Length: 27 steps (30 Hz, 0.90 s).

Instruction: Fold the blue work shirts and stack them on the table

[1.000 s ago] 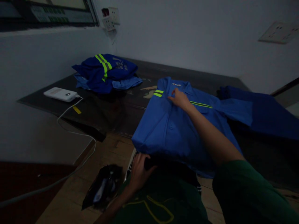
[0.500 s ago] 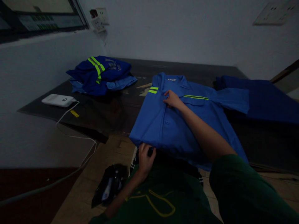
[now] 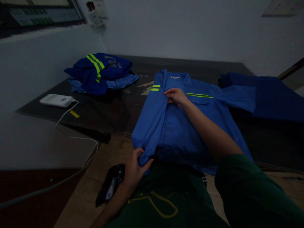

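A blue work shirt (image 3: pixel 182 133) with yellow-green stripes lies front up on the dark table, its collar towards the wall. Its left side is folded inward in a long strip, and the lower edge hangs over the table's near side. At that lower left corner my left hand (image 3: pixel 136 166) grips the cloth between thumb and fingers. My right hand (image 3: pixel 176 96) is closed on the folded edge at the chest, below the collar, fingertips pinching the fabric. The sleeve on the right stretches out sideways.
Crumpled blue clothes (image 3: pixel 99 74) with reflective bands lie at the back left of the table (image 3: pixel 118 110). A white power bank (image 3: pixel 57 100) with a cable (image 3: pixel 71 136) rests at the left edge. Folded dark blue cloth (image 3: pixel 277 98) is at right. A black bag (image 3: pixel 110 183) lies below.
My left hand has moved slightly left and down and now holds the shirt's lower corner. The left side of the shirt is folded further in. My right hand stays near the chest.
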### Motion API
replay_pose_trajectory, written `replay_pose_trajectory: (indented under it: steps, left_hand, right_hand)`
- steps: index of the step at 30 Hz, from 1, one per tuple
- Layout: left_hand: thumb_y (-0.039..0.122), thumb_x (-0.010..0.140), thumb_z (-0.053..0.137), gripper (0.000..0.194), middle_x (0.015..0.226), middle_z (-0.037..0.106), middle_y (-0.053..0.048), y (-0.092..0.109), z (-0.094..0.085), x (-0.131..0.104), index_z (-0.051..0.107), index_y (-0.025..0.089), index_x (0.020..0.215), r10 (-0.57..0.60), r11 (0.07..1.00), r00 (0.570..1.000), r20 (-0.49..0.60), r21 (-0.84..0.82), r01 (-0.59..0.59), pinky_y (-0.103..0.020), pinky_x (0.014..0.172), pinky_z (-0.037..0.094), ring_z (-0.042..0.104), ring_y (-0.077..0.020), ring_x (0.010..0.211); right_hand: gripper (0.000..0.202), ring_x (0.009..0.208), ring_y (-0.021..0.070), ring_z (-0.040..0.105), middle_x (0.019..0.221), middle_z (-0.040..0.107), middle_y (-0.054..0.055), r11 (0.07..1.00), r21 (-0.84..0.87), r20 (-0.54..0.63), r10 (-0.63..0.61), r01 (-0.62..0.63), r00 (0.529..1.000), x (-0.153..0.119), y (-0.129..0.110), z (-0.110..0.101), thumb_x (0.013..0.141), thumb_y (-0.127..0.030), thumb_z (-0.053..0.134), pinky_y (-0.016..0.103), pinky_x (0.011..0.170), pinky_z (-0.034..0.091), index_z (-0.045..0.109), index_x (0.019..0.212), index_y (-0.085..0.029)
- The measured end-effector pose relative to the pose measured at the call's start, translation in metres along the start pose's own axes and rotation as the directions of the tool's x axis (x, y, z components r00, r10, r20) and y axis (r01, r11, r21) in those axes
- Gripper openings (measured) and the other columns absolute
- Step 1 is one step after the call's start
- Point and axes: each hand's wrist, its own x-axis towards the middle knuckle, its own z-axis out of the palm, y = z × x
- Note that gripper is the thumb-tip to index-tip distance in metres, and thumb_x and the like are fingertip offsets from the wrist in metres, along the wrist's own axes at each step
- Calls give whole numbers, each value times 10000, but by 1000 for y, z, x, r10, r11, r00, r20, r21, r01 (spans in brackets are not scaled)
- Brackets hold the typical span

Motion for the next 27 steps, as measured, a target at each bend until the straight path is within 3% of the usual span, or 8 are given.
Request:
replay_pose_trajectory:
  steps: [3, 9, 17, 21, 23, 24, 26, 27]
  left_hand:
    - [170, 774, 544, 232, 883, 652, -6, 14, -17, 6, 543, 217, 1002, 98, 987, 991, 87, 120, -108, -256, 691, 508, 659, -166, 784]
    - [59, 754, 491, 374, 977, 570, -53, 44, -44, -3, 595, 209, 1080, 308, 926, 951, 22, 221, -306, -296, 779, 487, 574, -190, 916]
    - [-30, 725, 415, 528, 934, 573, -78, 12, 21, -1, 595, 180, 1175, 441, 849, 813, 380, 119, -516, -308, 712, 495, 561, -196, 850]
    - [32, 821, 453, 466, 1028, 623, -76, 2, 24, 3, 558, 217, 1236, 400, 891, 775, 490, -8, -454, -337, 815, 488, 582, -200, 949]
    - [125, 875, 491, 292, 957, 654, -42, -7, 18, 3, 604, 220, 1126, 359, 931, 814, 457, -118, -345, -300, 816, 487, 610, -167, 895]
    - [174, 890, 500, 186, 885, 654, -26, -15, 15, 4, 622, 207, 1027, 291, 956, 883, 370, -142, -255, -278, 790, 490, 618, -151, 839]
    - [264, 888, 523, 105, 800, 626, -11, -34, 13, 7, 590, 183, 889, 43, 985, 996, 77, -168, -30, -255, 747, 494, 617, -135, 772]
    - [308, 862, 559, 136, 825, 625, -17, -45, 13, 10, 569, 178, 899, -83, 977, 995, -52, -199, 71, -259, 757, 500, 621, -139, 794]
  right_hand:
    - [190, 500, 69, 564, 568, 581, -34, 996, 83, 17, -21, 19, 1000, 0, -3, -3, 794, 26, 508, 170, 509, 520, 610, 841, -127]
    - [200, 632, 68, 620, 743, 661, -11, 964, 266, 95, -27, 0, 995, 2, -1, -6, 810, 11, 510, 227, 676, 554, 612, 872, -149]
    - [284, 574, 92, 614, 684, 636, -2, 993, 24, 122, 112, -116, 986, 0, -1, -16, 760, 103, 484, 228, 580, 555, 620, 846, -131]
    - [323, 526, 79, 586, 646, 595, -23, 985, -152, 111, 97, -80, 989, -4, -4, -16, 731, 140, 490, 190, 507, 539, 623, 837, -135]
    - [332, 511, 76, 575, 631, 574, -31, 981, -185, 107, 84, -63, 991, -4, -4, -15, 735, 142, 488, 199, 507, 547, 622, 849, -139]
    - [325, 502, 77, 569, 618, 558, -37, 980, -190, 105, 77, -57, 992, -4, -3, -14, 740, 136, 499, 210, 509, 553, 620, 859, -141]
    - [294, 471, 78, 549, 585, 516, -54, 982, -186, 97, 60, -41, 993, -3, -2, -14, 749, 108, 549, 236, 502, 560, 614, 880, -147]
    - [282, 450, 77, 532, 568, 491, -64, 982, -185, 93, 48, -31, 994, -2, -1, -14, 745, 92, 584, 243, 488, 558, 612, 888, -149]
